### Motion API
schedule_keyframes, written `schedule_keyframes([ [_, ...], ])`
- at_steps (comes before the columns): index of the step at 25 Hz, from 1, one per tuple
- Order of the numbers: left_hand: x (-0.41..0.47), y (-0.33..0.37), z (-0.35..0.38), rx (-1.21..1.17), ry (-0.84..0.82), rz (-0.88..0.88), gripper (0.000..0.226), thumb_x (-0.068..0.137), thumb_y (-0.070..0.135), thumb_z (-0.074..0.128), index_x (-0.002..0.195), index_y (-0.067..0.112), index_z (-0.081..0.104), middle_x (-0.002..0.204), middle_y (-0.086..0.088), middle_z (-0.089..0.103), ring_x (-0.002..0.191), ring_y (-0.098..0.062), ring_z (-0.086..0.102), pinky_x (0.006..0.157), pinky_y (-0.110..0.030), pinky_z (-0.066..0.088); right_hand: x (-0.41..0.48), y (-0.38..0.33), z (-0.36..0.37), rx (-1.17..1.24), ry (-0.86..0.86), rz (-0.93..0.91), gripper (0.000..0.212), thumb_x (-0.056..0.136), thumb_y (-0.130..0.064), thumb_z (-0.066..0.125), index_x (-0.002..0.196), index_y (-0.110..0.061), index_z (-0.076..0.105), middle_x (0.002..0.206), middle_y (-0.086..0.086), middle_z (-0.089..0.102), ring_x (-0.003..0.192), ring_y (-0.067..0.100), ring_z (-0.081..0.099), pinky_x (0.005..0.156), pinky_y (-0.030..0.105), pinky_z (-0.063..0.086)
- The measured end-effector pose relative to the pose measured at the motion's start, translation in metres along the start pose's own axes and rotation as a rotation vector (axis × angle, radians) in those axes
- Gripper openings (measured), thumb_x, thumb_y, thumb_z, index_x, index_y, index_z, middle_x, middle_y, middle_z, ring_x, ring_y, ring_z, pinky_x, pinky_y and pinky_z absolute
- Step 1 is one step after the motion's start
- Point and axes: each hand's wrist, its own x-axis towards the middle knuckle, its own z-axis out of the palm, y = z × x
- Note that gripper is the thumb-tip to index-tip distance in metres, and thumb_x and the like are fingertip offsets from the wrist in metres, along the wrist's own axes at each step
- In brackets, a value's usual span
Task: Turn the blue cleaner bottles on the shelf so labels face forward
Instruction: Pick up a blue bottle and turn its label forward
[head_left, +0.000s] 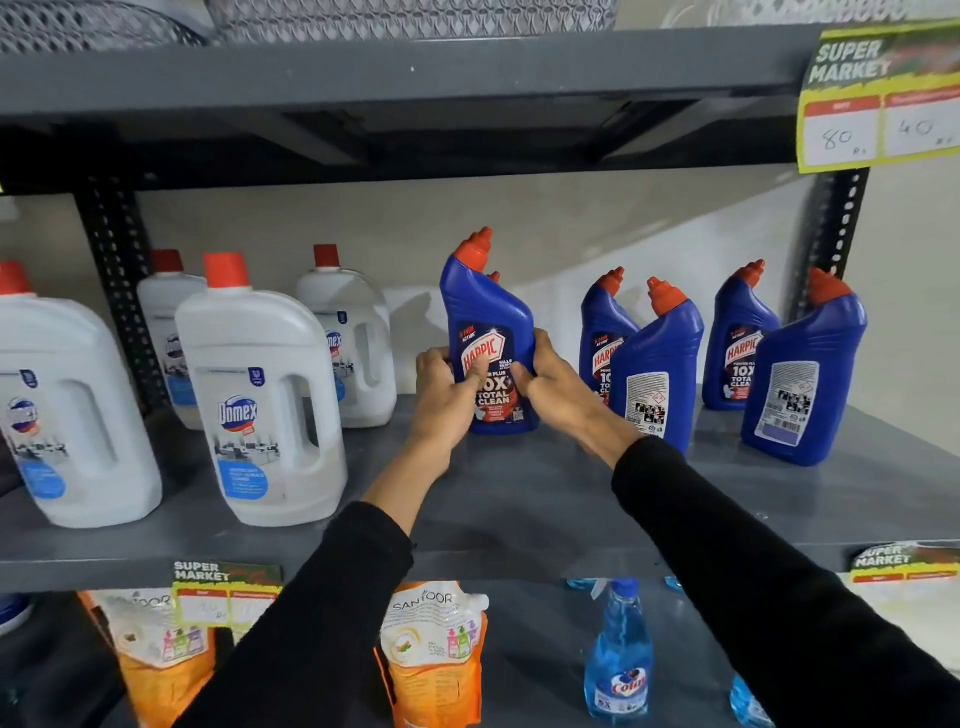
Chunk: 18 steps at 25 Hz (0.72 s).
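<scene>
Both hands clasp one blue bottle (488, 338) at the centre of the grey shelf (519, 499): the left hand (441, 395) wraps its left side with the thumb across the label, and the right hand (550, 382) grips its right side. Its label already faces forward, so this one looks finished or nearly so; it needs only a small squaring before letting go.

At 3 o'clock from it stand four more. Two front bottles, the near one (657, 374) and the far-right one (802, 384), show white back labels and need about a half turn each. Two rear bottles (605, 332) (737, 343) already show their fronts. Another red cap (494, 276) peeks out behind the held bottle; its facing is hidden.

The next move probably calls for a reach to the near one at 3 o'clock. Room there is tight: it overlaps the rear bottle and may touch it. The far-right bottle stands near the shelf's post (831, 228). White jugs (260, 395) sit well clear at 9 o'clock.
</scene>
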Motion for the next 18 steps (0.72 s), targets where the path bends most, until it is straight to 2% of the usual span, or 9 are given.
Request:
schedule_keyframes([
  [3, -0.003, -0.005, -0.002, 0.088, 0.021, 0.022, 0.04, 0.09, 0.042, 0.062, 0.116, 0.016, 0.045, 0.128, -0.01, 0.052, 0.114, -0.021, 0.06, 0.089, -0.04, 0.057, -0.001, 0.006, 0.002, 0.027, -0.019, 0.03, 0.045, 0.102, -0.011, 0.043, 0.145, -0.016, 0.031, 0.133, 0.007, 0.057, 0.115, 0.018, 0.057, 0.096, 0.034, 0.049],
  [7, -0.013, -0.009, 0.0, 0.146, 0.019, 0.023, 0.046, 0.09, 0.04, 0.062, 0.123, 0.011, 0.045, 0.128, -0.008, 0.052, 0.115, -0.019, 0.059, 0.075, -0.024, 0.053, -0.004, 0.016, 0.006, 0.048, -0.029, 0.072, 0.043, 0.101, -0.009, 0.043, 0.143, -0.017, 0.032, 0.135, 0.008, 0.056, 0.122, 0.022, 0.057, 0.104, 0.042, 0.049],
  [8, -0.014, -0.013, 0.001, 0.164, 0.019, 0.014, 0.047, 0.09, 0.04, 0.062, 0.123, 0.011, 0.045, 0.128, -0.008, 0.052, 0.115, -0.019, 0.059, 0.077, -0.025, 0.054, -0.005, 0.02, 0.007, 0.053, -0.04, 0.091, 0.044, 0.101, -0.009, 0.043, 0.143, -0.017, 0.032, 0.136, 0.008, 0.056, 0.123, 0.022, 0.056, 0.104, 0.044, 0.049],
  [10, -0.016, -0.023, 0.002, 0.194, 0.012, 0.004, 0.046, 0.089, 0.04, 0.063, 0.121, 0.011, 0.045, 0.126, -0.008, 0.051, 0.116, -0.02, 0.057, 0.09, -0.037, 0.055, -0.007, 0.028, 0.009, 0.064, -0.065, 0.13, 0.045, 0.101, -0.01, 0.043, 0.144, -0.018, 0.029, 0.137, 0.008, 0.055, 0.124, 0.023, 0.056, 0.105, 0.046, 0.048],
  [12, -0.018, -0.032, 0.005, 0.197, -0.001, -0.002, 0.042, 0.088, 0.04, 0.064, 0.115, 0.015, 0.044, 0.125, -0.009, 0.051, 0.115, -0.02, 0.058, 0.096, -0.045, 0.054, -0.009, 0.036, 0.011, 0.069, -0.076, 0.155, 0.047, 0.101, -0.011, 0.043, 0.145, -0.02, 0.028, 0.137, 0.008, 0.056, 0.123, 0.023, 0.056, 0.104, 0.047, 0.049],
  [16, -0.014, -0.041, 0.005, 0.191, -0.023, -0.028, 0.04, 0.086, 0.044, 0.065, 0.109, 0.023, 0.04, 0.125, -0.008, 0.052, 0.115, -0.021, 0.059, 0.096, -0.047, 0.053, -0.012, 0.046, 0.014, 0.066, -0.059, 0.126, 0.049, 0.102, -0.012, 0.043, 0.148, -0.018, 0.026, 0.13, 0.004, 0.055, 0.121, 0.02, 0.055, 0.097, 0.035, 0.05],
  [18, -0.017, -0.043, 0.006, 0.217, -0.035, -0.045, 0.047, 0.084, 0.045, 0.067, 0.116, 0.02, 0.041, 0.129, -0.008, 0.049, 0.122, -0.024, 0.054, 0.1, -0.048, 0.051, -0.015, 0.049, 0.013, 0.056, -0.079, 0.082, 0.054, 0.1, -0.01, 0.048, 0.149, -0.02, 0.026, 0.128, 0.0, 0.054, 0.127, 0.021, 0.054, 0.101, 0.038, 0.049],
])
